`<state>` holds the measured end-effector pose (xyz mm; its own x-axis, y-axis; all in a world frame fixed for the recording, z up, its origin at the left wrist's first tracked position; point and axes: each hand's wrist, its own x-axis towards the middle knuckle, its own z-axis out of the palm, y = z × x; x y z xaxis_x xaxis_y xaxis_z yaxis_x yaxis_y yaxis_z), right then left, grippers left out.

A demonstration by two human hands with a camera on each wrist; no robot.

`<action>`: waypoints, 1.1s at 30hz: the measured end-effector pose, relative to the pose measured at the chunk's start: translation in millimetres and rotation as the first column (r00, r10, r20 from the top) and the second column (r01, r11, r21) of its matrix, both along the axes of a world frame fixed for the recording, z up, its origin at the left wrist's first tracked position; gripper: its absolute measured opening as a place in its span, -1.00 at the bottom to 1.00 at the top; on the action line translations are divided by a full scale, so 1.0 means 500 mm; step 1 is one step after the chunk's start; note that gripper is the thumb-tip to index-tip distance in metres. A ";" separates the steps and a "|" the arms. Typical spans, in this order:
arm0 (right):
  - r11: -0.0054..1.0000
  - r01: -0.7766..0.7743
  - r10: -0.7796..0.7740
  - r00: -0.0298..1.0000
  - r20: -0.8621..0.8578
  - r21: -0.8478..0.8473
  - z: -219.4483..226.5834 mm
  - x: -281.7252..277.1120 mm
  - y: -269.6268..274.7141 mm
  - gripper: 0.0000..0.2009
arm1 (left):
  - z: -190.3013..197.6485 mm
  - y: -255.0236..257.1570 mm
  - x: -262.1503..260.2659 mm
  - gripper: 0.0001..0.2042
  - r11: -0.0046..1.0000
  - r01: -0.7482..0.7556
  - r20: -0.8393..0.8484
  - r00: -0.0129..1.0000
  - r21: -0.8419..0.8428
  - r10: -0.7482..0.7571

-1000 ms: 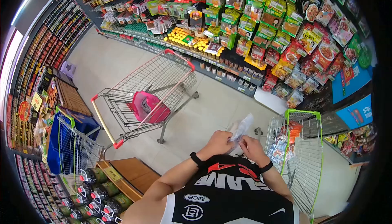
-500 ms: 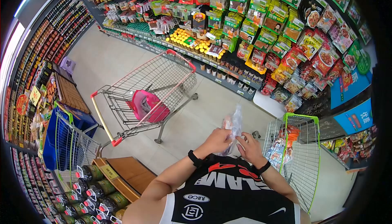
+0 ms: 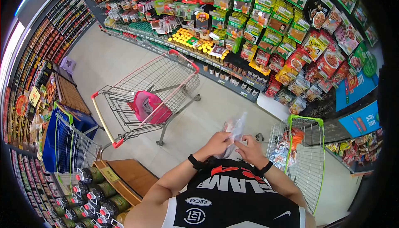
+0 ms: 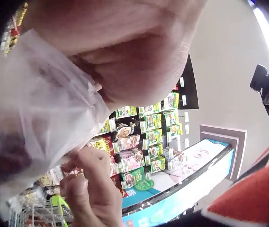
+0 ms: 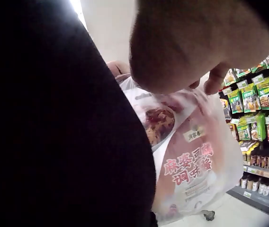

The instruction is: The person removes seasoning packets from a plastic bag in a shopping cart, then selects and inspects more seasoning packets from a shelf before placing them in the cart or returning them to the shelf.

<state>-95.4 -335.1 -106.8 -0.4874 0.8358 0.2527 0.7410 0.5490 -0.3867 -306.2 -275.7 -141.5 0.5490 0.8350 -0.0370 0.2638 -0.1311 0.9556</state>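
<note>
In front of the chest, a thin translucent plastic bag [image 3: 237, 129] is held up between both hands. Through its film, the right wrist view shows a seasoning packet [image 5: 186, 165] with red Chinese lettering and a picture of food. My left hand [image 3: 219, 143] grips the bag from the left; in the left wrist view its palm [image 4: 139, 52] looms over the bag [image 4: 35, 113]. At the bag's edge on the other side, my right hand [image 3: 252, 152] pinches the film with curled thumb and fingers [image 4: 94, 182]. Part of the bag's lower end is hidden behind the hands.
A red-trimmed shopping cart [image 3: 145, 91] with a pink bag [image 3: 151, 108] stands ahead left. To the right is a green-trimmed cart [image 3: 305, 161] holding packets. Shelves of hanging packets [image 3: 270, 16] run along the far side. Large dark bottles [image 3: 97, 188] are stacked at lower left.
Half a second ago my right fingers were spread beside the bag; now they are curled at its edge. The bag's top leaned further right a second ago. My left hand keeps its grip.
</note>
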 end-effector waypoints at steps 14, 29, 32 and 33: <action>0.934 -0.336 0.331 0.942 -0.054 -0.125 0.033 -0.036 0.042 -0.84 | 0.005 -0.056 -0.019 -0.78 0.873 -0.391 0.145 0.884 -0.290 0.444; 0.970 -0.241 0.237 0.928 0.286 -0.021 0.071 -0.049 0.020 -0.78 | -0.032 -0.051 -0.016 -0.77 0.853 -0.411 0.153 0.867 -0.321 0.475; 0.960 -0.269 0.280 0.925 0.257 -0.077 0.071 -0.040 0.027 -0.80 | -0.046 -0.045 -0.015 -0.74 0.871 -0.397 0.107 0.891 -0.289 0.441; 0.951 -0.280 0.306 0.913 0.270 -0.132 0.071 -0.038 0.026 -0.81 | -0.045 -0.043 -0.015 -0.73 0.865 -0.414 0.097 0.885 -0.284 0.455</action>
<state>-114.5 -322.3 -71.5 -0.7538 0.6571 -0.0008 0.6380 0.7315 -0.2405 -313.7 -297.2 -164.1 0.1483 0.9643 -0.2194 0.0839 0.2088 0.9744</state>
